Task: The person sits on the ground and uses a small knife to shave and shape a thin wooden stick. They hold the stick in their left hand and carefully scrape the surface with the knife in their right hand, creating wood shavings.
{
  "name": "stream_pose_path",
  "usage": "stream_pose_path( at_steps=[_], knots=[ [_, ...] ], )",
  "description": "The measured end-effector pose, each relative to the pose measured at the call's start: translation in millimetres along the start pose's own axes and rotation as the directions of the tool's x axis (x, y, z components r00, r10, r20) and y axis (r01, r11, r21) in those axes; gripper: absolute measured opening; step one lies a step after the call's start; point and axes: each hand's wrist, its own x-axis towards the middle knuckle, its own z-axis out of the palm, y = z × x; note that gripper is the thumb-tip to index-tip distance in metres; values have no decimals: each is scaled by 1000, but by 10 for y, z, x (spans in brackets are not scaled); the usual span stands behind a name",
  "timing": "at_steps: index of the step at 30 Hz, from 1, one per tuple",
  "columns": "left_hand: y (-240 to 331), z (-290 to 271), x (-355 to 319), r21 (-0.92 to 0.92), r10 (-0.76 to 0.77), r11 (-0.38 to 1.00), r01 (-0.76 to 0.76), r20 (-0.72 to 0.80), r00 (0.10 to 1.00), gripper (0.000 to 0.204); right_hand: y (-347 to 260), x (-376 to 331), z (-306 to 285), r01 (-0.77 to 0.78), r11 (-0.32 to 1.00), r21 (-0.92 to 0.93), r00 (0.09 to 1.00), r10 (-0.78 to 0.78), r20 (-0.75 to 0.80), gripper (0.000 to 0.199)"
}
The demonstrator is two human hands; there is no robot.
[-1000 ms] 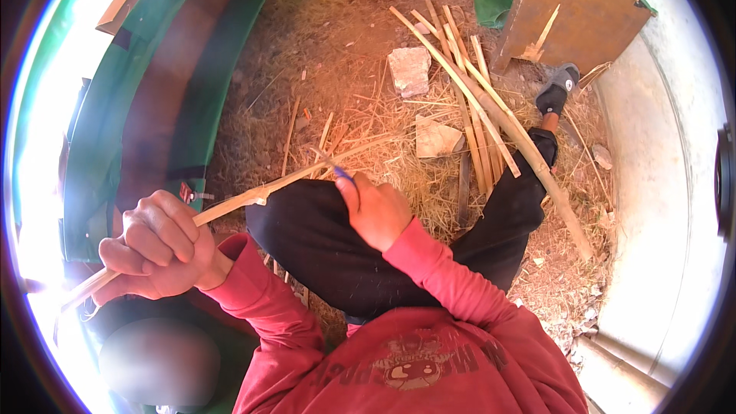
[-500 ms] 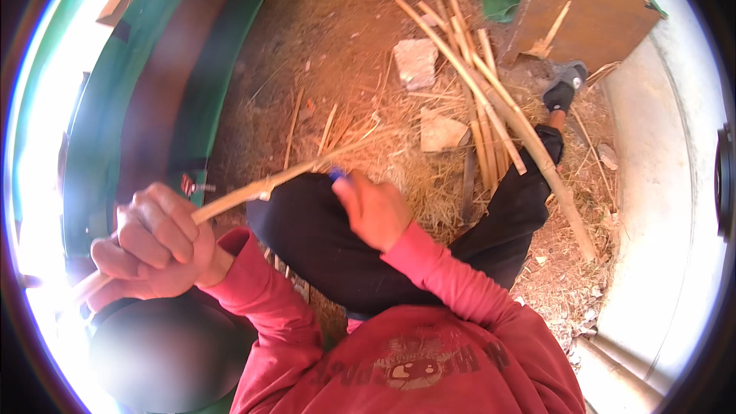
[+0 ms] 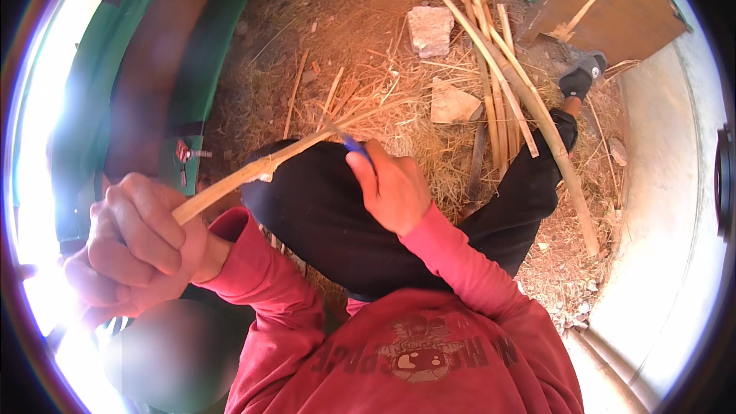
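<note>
My left hand (image 3: 139, 239) is closed in a fist around the near end of a long bamboo strip (image 3: 222, 190). The strip slants up over my raised knee to the far right, with a pale knot partway along it. In my right hand (image 3: 395, 190) is a knife (image 3: 353, 144) with a blue handle, gripped between thumb and fingers. Its thin blade lies against or very near the strip, beyond the knot. Whether the edge bites into the bamboo cannot be made out.
Several bamboo poles (image 3: 529, 96) lie piled ahead to the right, beside two stones (image 3: 431, 31). Shavings cover the dirt floor (image 3: 337, 0). A brown board (image 3: 606, 4) leans at the far right, a pale wall (image 3: 659, 184) rises at right, and green sheeting (image 3: 84, 130) hangs at left.
The view has shifted a little. My right hand has moved the knife farther out along the strip, and its blade now shows. My left hand, still gripping the strip, sits slightly farther left.
</note>
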Motion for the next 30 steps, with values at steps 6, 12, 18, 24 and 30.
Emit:
stream_pose_path(
  at_steps=[6, 12, 18, 24, 30],
  knots=[
    [-68, 16, -8, -55, -3, 998, 2, -26, 1000, 41, 483, 100, 110, -215, 966, -141, 976, 218, 6, 34],
    [40, -43, 30, -6, -7, 1000, 7, -16, 1000, 44, 385, 171, 223, -2, 994, -110, 1000, 1, -11, 30],
    [-37, -63, 51, -24, -32, 999, 32, -12, 999, 50, 2176, -88, 266, -486, 656, -578, 730, 668, 144, 46],
    [29, -148, 1, -4, -2, 1000, 2, -16, 1000, 50, 811, 9, -48, -335, 942, -12, 937, 334, 98, 44],
    [-30, -106, 26, -27, 10, 1000, -10, -15, 1000, 49, 967, 358, 303, -289, 954, -80, 956, 292, 37, 45]
  ],
)
